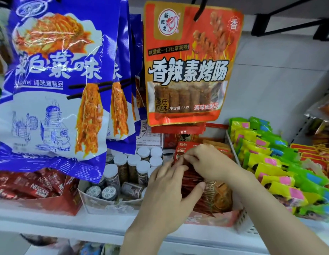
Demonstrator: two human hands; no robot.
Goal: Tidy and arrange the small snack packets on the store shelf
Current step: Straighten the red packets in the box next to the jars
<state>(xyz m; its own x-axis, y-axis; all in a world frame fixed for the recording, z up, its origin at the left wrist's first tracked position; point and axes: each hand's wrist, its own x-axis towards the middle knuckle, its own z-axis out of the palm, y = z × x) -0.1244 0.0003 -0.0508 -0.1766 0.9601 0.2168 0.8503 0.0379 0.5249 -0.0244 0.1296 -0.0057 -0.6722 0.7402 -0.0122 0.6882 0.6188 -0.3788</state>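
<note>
A row of small red snack packets (192, 178) stands on edge in a red display box (213, 219) on the white shelf (97, 225). My left hand (165, 197) grips the near part of the row, thumb on its right side and fingers on its left. My right hand (208, 162) reaches in from the right and pinches the tops of the packets further back. Orange-brown packets (221, 197) fill the box's right side, partly hidden by my right forearm.
Large blue bags (55, 80) and a red-orange bag (187, 67) hang above the shelf. A box of white-capped jars (130, 168) sits left of the packets, with red Nescafe sachets (33, 184) further left. Yellow-green packets (270, 162) fill a white basket on the right.
</note>
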